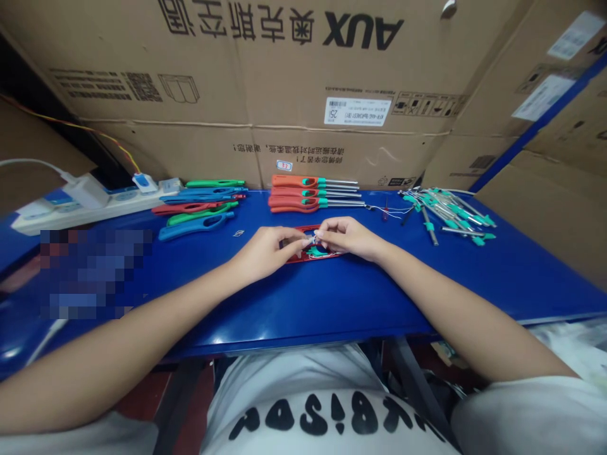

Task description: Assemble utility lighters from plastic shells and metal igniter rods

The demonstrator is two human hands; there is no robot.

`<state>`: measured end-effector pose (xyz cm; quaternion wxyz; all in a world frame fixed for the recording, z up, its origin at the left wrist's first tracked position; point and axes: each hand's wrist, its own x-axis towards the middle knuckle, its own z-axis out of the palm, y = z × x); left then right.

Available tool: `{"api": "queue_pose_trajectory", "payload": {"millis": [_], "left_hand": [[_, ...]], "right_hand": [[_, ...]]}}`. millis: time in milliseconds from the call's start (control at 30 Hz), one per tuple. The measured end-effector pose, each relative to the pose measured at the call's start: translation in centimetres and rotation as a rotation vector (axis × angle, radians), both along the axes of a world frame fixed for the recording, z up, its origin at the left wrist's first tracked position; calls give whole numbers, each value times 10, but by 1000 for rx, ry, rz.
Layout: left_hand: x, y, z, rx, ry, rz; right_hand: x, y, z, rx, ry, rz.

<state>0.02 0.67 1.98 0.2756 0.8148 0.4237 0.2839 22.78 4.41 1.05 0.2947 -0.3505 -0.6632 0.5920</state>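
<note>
My left hand (pixel 268 251) and my right hand (pixel 346 237) meet at the middle of the blue table (pixel 303 297). Both pinch a small metal part (pixel 312 241) between their fingertips. Under them lies a red lighter shell (pixel 313 253) with a teal insert inside. What exactly the small part is, I cannot make out.
Assembled orange lighters (pixel 303 193) lie behind my hands. Empty red, green and blue shells (pixel 202 205) are at the back left. A pile of metal tubes with teal ends (pixel 446 212) sits at the right. A white power strip (pixel 80 202) is far left. Cardboard boxes (pixel 303 88) wall the back.
</note>
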Motion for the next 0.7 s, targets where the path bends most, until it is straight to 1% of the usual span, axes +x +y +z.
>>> {"api": "queue_pose_trajectory", "payload": {"millis": [100, 200, 367, 467, 533, 600, 700], "left_hand": [[-5, -4, 12, 128, 158, 13], [-7, -7, 16, 174, 275, -17], [-6, -8, 7, 236, 340, -89], [-4, -8, 3, 225, 323, -79], [-3, -10, 3, 195, 303, -64], [-3, -11, 5, 158, 285, -39], [-3, -12, 8, 123, 273, -20]], "right_hand": [[1, 2, 0, -3, 35, -44], [4, 7, -1, -17, 85, -132], [7, 11, -2, -46, 118, -200], [7, 11, -1, -27, 107, -204], [7, 11, -2, -8, 86, -197], [6, 11, -3, 47, 50, -189], [6, 9, -8, 245, -43, -158]]}}
